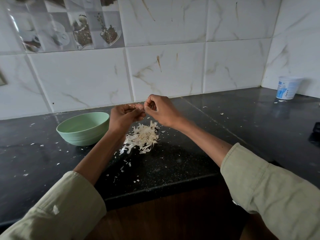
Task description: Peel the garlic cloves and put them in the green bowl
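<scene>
Peeling under way: left hand [125,116] and right hand [161,110] together pinch one clove [140,107] above skins [142,138] at table centre; bowl [83,134] at 9 o'clock, contents hidden.

Both hands meet above a black stone counter [190,158], well up from its surface. The left hand [125,116] curls its fingers around a small garlic clove [140,107], mostly hidden, while the right hand [161,110] pinches at the clove's top with thumb and forefinger. Directly below them lies a heap of pale garlic skins [143,138], with loose flakes scattered across the counter. A green bowl [83,129] stands just left of the heap, beside the left wrist. A white tub [287,87] with blue print sits far right against the marbled wall tiles [173,70]. Both forearms show rolled light-green sleeves [270,184].
</scene>
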{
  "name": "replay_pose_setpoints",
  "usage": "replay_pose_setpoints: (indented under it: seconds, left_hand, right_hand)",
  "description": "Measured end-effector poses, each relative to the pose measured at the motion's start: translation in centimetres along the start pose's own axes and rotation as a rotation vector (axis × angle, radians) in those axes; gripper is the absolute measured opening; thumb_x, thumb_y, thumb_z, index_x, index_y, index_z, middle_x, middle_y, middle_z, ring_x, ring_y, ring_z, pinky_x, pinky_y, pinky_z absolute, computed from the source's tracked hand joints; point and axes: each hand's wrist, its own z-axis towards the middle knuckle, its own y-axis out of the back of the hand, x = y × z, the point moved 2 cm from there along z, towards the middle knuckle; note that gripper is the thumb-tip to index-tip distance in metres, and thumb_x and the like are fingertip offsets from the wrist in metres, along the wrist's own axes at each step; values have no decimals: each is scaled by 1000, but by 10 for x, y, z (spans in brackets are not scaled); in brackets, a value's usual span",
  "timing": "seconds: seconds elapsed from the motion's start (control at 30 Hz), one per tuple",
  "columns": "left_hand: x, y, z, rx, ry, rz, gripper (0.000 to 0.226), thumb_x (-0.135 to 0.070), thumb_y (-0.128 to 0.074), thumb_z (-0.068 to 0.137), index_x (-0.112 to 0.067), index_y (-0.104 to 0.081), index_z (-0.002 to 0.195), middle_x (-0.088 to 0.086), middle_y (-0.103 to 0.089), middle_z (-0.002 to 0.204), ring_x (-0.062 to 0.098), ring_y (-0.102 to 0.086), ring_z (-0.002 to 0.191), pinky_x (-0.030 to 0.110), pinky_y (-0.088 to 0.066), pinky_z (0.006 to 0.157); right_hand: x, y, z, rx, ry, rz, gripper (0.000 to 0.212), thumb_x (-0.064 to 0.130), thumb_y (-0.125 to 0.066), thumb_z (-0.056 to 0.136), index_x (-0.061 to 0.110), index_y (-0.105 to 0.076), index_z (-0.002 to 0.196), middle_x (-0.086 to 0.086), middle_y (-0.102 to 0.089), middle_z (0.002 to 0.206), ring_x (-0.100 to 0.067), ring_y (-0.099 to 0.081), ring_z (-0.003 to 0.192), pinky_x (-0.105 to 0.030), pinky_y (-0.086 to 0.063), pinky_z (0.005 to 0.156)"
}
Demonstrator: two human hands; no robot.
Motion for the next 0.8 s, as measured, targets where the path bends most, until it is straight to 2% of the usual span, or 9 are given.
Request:
replay_pose_setpoints:
  seconds: [0.13,0.27,0.4,0.5,0.57,0.63,0.7,0.8]
  left_hand:
    - [-1,-1,-1,21,7,3,20,-15,-76,95,2,-75,104,15,-79,89,14,-75,75,20,-60,74]
    - [-3,-1,-3,16,-10,-25,21,-5,-72,97,6,-69,115,17,-80,96,20,-77,83,27,-64,81]
    - [-3,0,-3,1,-13,-22,24,0,-71,97,5,-67,120,19,-79,101,26,-78,92,34,-64,89]
    - [-3,1,-4,-11,-14,-38,25,1,-72,96,5,-67,120,18,-80,101,29,-79,96,34,-64,90]
    - [-4,2,-4,-16,-24,-46,24,2,-72,95,5,-67,119,16,-80,101,29,-79,96,32,-64,88]
    - [-5,2,-5,-20,-32,-51,24,3,-73,94,5,-67,117,15,-80,101,28,-79,96,30,-64,86]
    - [-5,3,-5,-24,-36,-55,24,3,-74,93,5,-68,116,16,-80,101,29,-79,96,31,-64,87]
    - [-5,3,-5,-41,-35,-67,24,2,-76,92,5,-70,114,19,-80,98,31,-79,94,31,-64,87]
  right_hand:
    - [-1,0,-1,3,-5,-11,14,26,-68,97,13,-64,93,3,-68,87,-12,-63,77,-24,-51,68]
    - [-7,2,2,-15,-49,-63,6,18,-65,99,14,-63,95,4,-66,89,-10,-62,78,-27,-52,70]
    - [-10,8,4,13,-84,-74,12,14,-62,101,8,-72,99,9,-68,88,-3,-62,78,-18,-46,67]
    - [-9,11,5,47,-100,-64,22,12,-55,105,7,-76,98,12,-69,79,-6,-66,71,-15,-45,60]
    - [-9,12,5,34,-78,-68,21,18,-59,104,9,-76,95,9,-71,78,-7,-68,70,-23,-52,64]
    - [-9,13,3,41,-55,-81,16,26,-71,97,12,-74,90,7,-72,78,-13,-70,72,-32,-56,68]
    - [-9,14,1,53,-31,-50,17,25,-84,86,14,-71,87,8,-71,80,-8,-66,71,-29,-56,67]
    - [-5,13,0,17,25,-30,26,24,-90,79,14,-68,88,7,-70,82,-2,-60,68,-25,-53,63]
